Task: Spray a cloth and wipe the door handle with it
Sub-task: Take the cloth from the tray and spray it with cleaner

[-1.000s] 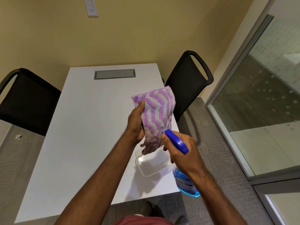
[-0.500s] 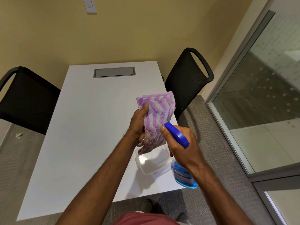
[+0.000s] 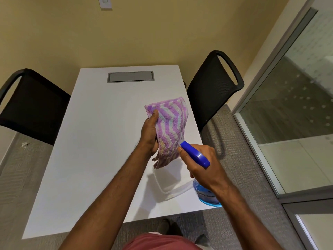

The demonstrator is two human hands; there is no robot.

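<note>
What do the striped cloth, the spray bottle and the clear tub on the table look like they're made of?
Cloth: soft, fluffy microfibre or terry, judging by its fuzzy pile and limp drape.
Spray bottle: likely plastic, with a glossy opaque blue head and a see-through body showing blue liquid.
Tub: probably thin clear plastic, slightly cloudy, with rounded moulded corners.

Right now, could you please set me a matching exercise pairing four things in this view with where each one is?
Things:
1. cloth
2. spray bottle
3. clear tub
4. black chair

Places:
A. on the table, below the hands
B. in the right hand
C. at the table's right side
D. in the left hand

Pairs: 1-D, 2-B, 3-A, 4-C
</note>
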